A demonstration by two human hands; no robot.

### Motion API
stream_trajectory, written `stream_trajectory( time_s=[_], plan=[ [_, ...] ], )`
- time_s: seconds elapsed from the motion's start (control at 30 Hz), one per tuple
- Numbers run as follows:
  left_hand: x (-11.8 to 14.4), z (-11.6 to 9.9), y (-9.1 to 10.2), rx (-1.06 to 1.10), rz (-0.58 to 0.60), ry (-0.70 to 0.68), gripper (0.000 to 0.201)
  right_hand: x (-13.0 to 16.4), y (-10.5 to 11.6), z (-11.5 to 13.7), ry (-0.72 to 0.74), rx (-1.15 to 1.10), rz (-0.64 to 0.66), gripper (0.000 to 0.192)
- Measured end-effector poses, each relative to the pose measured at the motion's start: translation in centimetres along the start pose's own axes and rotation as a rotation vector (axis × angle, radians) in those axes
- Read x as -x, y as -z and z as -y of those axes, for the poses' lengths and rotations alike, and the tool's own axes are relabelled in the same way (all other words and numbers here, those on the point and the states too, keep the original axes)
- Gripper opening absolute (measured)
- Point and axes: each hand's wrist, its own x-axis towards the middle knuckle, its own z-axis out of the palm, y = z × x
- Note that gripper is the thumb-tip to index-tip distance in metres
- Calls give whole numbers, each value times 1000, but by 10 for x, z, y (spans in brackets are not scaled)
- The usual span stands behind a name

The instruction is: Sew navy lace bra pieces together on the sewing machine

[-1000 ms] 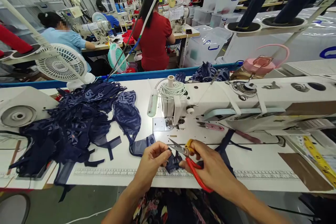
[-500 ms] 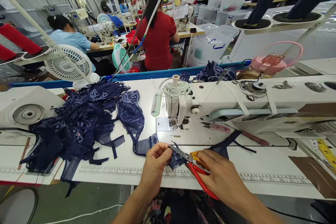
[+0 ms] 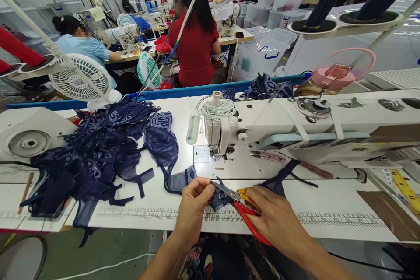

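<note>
Left hand (image 3: 193,205) pinches the navy lace piece (image 3: 219,200) just above the worktop (image 3: 328,210) edge; right hand (image 3: 272,216) grips red snips (image 3: 244,214), blades at the lace.

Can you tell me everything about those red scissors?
The scissors have thin grey metal blades and red handles with a yellow part near the joint. The right hand holds them by the handles, over the front edge of the white table. The blades point left and touch a small dark blue piece of cloth, pinched by the left hand.
</note>
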Motion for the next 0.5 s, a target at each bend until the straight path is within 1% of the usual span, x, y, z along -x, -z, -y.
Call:
stream_trajectory(
  time_s=[0.1, 0.17, 0.23, 0.3, 0.37, 0.4, 0.47, 0.5],
  plan=[
    [0, 2, 0, -5, -7, -11, 26, 0, -2, 2, 22, -18, -13, 14],
    [1, 2, -1, -11, -10, -10, 26, 1, -2, 3, 14, -41, -15, 19],
    [0, 2, 0, -29, -11, -6, 27, 3, 3, 1, -34, -55, -39, 28],
    [-1, 1, 2, -52, -21, -19, 27, 8, 16, -8, -122, -33, -78, 32],
    [-4, -2, 5, -80, -31, -53, 27, 19, 36, -29, -241, 44, -112, 34],
    [-7, -3, 7, -102, -37, -79, 26, 28, 48, -44, -307, 100, -133, 37],
    [-13, -5, 10, -176, -29, -136, 24, 53, 73, -86, -473, 243, -129, 44],
    [-17, -6, 10, -224, -16, -165, 23, 68, 86, -112, -538, 299, -93, 48]
  ],
)
